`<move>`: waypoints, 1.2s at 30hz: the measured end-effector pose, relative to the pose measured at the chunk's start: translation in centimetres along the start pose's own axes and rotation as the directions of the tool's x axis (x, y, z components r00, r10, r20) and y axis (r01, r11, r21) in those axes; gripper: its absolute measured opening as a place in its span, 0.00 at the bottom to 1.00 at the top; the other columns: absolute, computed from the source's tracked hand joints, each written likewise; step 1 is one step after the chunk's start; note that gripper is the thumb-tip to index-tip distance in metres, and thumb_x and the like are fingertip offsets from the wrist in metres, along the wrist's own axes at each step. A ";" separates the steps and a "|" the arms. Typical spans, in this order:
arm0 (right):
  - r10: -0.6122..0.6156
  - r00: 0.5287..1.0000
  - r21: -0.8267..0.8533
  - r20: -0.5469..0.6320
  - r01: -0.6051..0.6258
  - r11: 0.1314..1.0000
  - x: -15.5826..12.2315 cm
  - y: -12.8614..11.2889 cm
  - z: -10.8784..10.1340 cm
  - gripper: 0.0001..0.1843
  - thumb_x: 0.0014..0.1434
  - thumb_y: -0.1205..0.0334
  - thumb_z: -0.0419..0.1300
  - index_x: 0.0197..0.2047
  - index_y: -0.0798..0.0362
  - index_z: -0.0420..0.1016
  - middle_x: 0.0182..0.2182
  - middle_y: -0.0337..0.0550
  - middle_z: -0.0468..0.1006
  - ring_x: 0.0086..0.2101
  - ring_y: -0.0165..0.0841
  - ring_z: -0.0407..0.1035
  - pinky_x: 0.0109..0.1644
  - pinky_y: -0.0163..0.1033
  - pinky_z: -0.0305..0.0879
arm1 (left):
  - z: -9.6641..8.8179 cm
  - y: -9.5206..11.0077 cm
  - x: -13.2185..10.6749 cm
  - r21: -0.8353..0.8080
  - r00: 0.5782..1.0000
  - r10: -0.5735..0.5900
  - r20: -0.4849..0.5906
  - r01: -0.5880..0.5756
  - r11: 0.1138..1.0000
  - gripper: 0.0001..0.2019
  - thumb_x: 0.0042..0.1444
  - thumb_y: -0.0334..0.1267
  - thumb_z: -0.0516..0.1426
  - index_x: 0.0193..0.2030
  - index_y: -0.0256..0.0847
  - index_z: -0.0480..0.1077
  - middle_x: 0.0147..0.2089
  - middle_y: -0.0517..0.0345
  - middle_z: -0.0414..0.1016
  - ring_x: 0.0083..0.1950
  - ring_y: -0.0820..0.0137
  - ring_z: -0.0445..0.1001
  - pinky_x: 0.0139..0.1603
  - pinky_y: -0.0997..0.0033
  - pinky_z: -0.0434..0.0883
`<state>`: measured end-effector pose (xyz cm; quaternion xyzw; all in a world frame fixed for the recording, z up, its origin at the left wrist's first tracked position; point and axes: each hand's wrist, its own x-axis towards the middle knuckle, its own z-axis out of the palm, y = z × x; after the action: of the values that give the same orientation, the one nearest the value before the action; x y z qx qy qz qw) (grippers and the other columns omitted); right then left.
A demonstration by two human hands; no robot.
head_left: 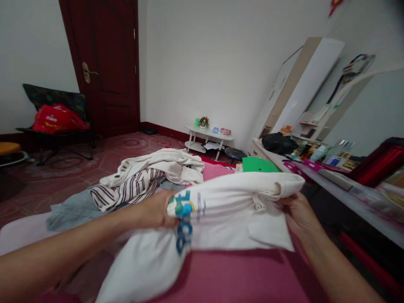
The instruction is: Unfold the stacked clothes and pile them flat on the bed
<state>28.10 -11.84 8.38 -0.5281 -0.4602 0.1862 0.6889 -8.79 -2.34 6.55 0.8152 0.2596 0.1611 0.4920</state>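
Observation:
A white garment with blue-green printed letters and a cord near its right end stretches between my hands, over a pink surface. Whether it is a top or trousers, I cannot tell. My left hand grips the fabric beside the print, its fingers partly hidden by a fold. At the other end, my right hand is closed on the edge below a rolled band. Beyond my left hand lies a pile with a cream garment, a striped garment and a grey cloth.
On the right stands a dressing table crowded with bottles, a black bag and a mirror. A green board shows behind the white garment. Farther off are a small white table and a folding chair bearing a red bag.

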 end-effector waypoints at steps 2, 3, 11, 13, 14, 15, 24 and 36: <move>-0.143 0.989 -0.117 0.028 0.145 0.982 0.5 -0.3 -0.2 0.08 0.44 0.57 0.64 0.28 0.51 0.75 0.28 0.43 0.77 0.28 0.36 0.71 0.33 0.40 0.68 | -3.0 1.9 0.8 0.423 0.883 0.214 -0.419 -0.019 0.906 0.09 0.44 0.34 0.59 0.35 0.37 0.70 0.33 0.59 0.73 0.34 0.69 0.70 0.35 0.73 0.68; -0.229 0.971 -0.185 0.070 0.239 0.953 0.6 -0.7 -0.5 0.07 0.45 0.56 0.65 0.25 0.51 0.75 0.28 0.43 0.77 0.30 0.36 0.70 0.35 0.40 0.67 | -4.3 2.7 1.1 0.594 0.781 0.354 -0.515 0.027 0.804 0.09 0.45 0.32 0.57 0.36 0.38 0.69 0.36 0.57 0.73 0.38 0.67 0.70 0.38 0.70 0.68; 0.055 0.802 -0.648 0.595 0.438 0.623 0.0 1.3 -3.0 0.10 0.50 0.64 0.56 0.22 0.50 0.76 0.27 0.42 0.80 0.31 0.37 0.72 0.38 0.40 0.65 | -0.7 -1.5 -0.7 0.937 0.918 0.378 0.119 -0.230 0.262 0.08 0.48 0.36 0.60 0.37 0.41 0.72 0.49 0.51 0.74 0.57 0.57 0.65 0.67 0.49 0.46; 0.201 0.786 -0.715 0.585 0.382 0.586 -1.3 3.2 -2.2 0.14 0.50 0.69 0.51 0.28 0.50 0.78 0.30 0.42 0.81 0.34 0.37 0.73 0.41 0.40 0.66 | 1.2 -3.9 -1.2 0.914 0.956 0.220 0.195 -0.258 0.313 0.08 0.49 0.40 0.61 0.35 0.40 0.72 0.39 0.53 0.76 0.48 0.59 0.71 0.66 0.48 0.49; 0.226 0.777 -0.725 0.588 0.382 0.574 -2.0 3.9 -1.4 0.16 0.49 0.70 0.50 0.31 0.50 0.79 0.32 0.42 0.81 0.36 0.37 0.73 0.43 0.40 0.66 | 1.9 -4.6 -1.3 0.903 0.964 0.162 0.209 -0.254 0.346 0.08 0.50 0.41 0.61 0.35 0.40 0.72 0.36 0.53 0.75 0.44 0.60 0.72 0.63 0.50 0.55; 0.240 0.762 -0.723 0.602 0.392 0.569 -2.9 4.4 -0.5 0.17 0.49 0.71 0.50 0.33 0.50 0.79 0.35 0.42 0.81 0.37 0.36 0.73 0.45 0.40 0.65 | 2.4 -5.0 -1.4 0.890 0.969 0.129 0.212 -0.246 0.383 0.08 0.52 0.40 0.59 0.37 0.40 0.72 0.36 0.53 0.75 0.42 0.61 0.72 0.58 0.54 0.60; 0.225 0.687 -0.652 0.691 0.457 0.605 -6.4 8.8 5.3 0.24 0.60 0.61 0.49 0.57 0.56 0.69 0.56 0.53 0.70 0.56 0.41 0.63 0.60 0.47 0.58 | 4.7 -4.0 2.0 0.804 0.908 0.353 0.224 -0.377 0.460 0.20 0.62 0.48 0.51 0.55 0.40 0.67 0.52 0.46 0.72 0.53 0.60 0.70 0.58 0.59 0.61; 0.333 0.783 -0.835 0.524 0.397 0.381 -4.4 10.3 2.5 0.16 0.49 0.65 0.61 0.44 0.52 0.74 0.35 0.43 0.77 0.38 0.37 0.69 0.42 0.40 0.62 | 4.9 -4.2 2.8 0.969 0.991 -0.133 0.019 0.015 0.245 0.09 0.53 0.30 0.58 0.42 0.36 0.76 0.39 0.42 0.76 0.35 0.59 0.76 0.32 0.65 0.67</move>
<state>26.16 -9.90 -2.81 -0.7154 -0.6920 0.0455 0.0852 -5.15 -2.62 0.55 0.9390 0.3175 -0.0947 -0.0917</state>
